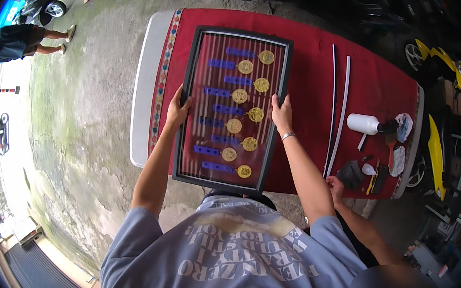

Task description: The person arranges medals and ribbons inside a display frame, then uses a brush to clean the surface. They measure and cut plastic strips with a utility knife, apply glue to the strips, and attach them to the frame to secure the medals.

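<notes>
A black-edged display frame [218, 184] is held between my two hands over the table, its glossy clear front showing stripes of reflection. Inside it, several gold medals [255, 114] on purple-blue ribbons [227, 110] are laid out in staggered rows on a dark red backing. My left hand [178, 107] is closed round the frame's left edge, with the thumb at the front. On the opposite edge, my right hand [282, 114] grips it at about the same height; some fingers are hidden behind. Beneath lies a red tablecloth [312, 57] with a patterned band at its left end.
Right of the frame lie a dark strip [333, 98] and a white strip [340, 116], with another person's hand [335, 187] by their lower ends. Beyond are a white spray bottle [362, 123], a black pouch [350, 175] and crumpled cloths. Yellow motorcycle panels [436, 157] stand past the table.
</notes>
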Action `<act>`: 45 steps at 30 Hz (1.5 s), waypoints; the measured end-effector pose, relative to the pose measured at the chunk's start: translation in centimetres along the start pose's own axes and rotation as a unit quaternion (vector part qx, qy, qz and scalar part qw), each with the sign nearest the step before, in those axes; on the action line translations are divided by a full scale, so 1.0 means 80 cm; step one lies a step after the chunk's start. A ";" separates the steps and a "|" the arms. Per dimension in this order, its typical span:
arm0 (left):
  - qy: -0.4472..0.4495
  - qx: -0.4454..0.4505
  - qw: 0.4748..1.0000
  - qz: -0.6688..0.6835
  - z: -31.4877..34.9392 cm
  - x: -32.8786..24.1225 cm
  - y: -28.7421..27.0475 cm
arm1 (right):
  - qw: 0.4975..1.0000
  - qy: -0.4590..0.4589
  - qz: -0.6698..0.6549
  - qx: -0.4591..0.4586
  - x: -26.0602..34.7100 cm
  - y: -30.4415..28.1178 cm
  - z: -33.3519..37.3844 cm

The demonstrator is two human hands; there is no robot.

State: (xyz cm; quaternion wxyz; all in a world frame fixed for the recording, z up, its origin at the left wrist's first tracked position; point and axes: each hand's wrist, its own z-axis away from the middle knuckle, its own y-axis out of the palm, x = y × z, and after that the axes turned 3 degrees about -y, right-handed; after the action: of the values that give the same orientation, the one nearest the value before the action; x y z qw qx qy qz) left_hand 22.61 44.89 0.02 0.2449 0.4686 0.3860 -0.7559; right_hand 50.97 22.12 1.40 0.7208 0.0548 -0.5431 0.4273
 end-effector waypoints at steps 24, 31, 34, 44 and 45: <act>0.017 -0.117 0.983 -0.139 -0.015 -0.003 0.024 | 0.841 -0.399 0.360 0.053 0.035 0.117 -0.043; 0.177 -0.173 0.912 -0.327 0.023 -0.021 0.040 | 0.808 -0.376 0.453 0.013 0.030 0.062 -0.049; 0.214 -0.084 0.922 -0.313 0.039 -0.029 0.073 | 0.824 -0.357 0.434 -0.075 0.047 0.064 -0.068; 0.236 0.112 0.902 -0.344 0.153 -0.027 0.173 | 0.969 -0.206 0.132 -0.039 0.025 -0.075 0.219; 0.237 0.143 0.898 -0.342 0.171 -0.027 0.182 | 0.974 -0.146 0.154 -0.080 0.020 -0.106 0.239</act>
State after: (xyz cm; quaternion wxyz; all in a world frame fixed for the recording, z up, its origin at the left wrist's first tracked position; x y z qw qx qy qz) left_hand 27.12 25.30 0.40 -0.1972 0.5025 0.4573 -0.7068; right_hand 42.70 7.27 13.78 0.5612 -0.0253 -0.6768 0.4757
